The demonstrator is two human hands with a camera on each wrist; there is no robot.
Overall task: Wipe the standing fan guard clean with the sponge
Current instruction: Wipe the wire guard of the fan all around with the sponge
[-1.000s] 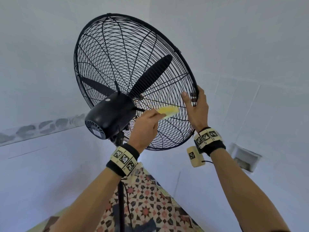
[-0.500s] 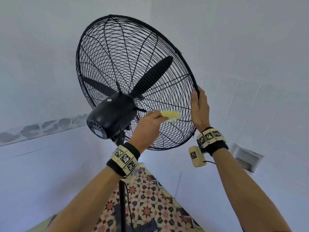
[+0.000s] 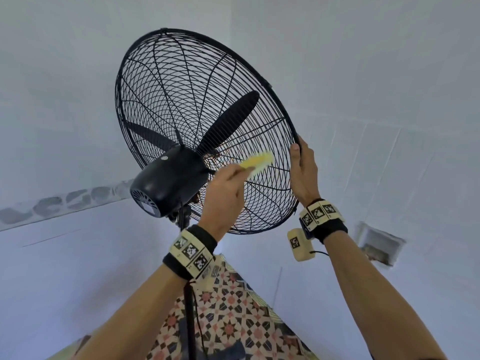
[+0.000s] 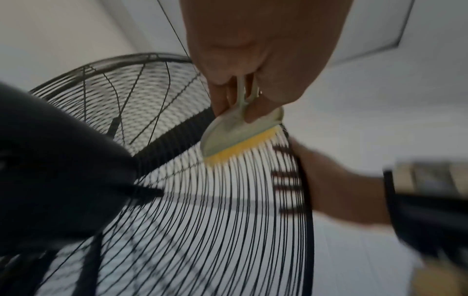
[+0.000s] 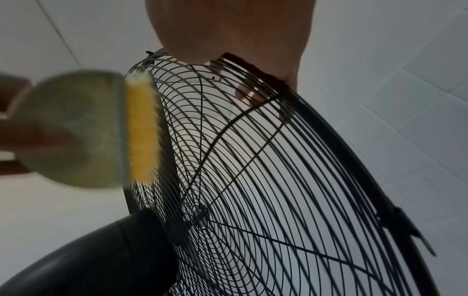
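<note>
Sponge, yellow, pinched in my left hand, presses the rear wires of the fan guard beside the motor housing. My right hand curls round the rim. Pushing hard could tip the fan or snag the sponge.

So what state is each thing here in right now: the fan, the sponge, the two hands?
Black wire standing fan guard: tilted, closed around the blades.
Black fan blades: sharp, not blurred, apparently still.
Yellow sponge with pale handle: pressed on the rear guard wires beside the motor.
Black motor housing: mounted on its pole.
Left hand: grips the sponge's handle.
Right hand: fingers curled round the guard's rim.
</note>
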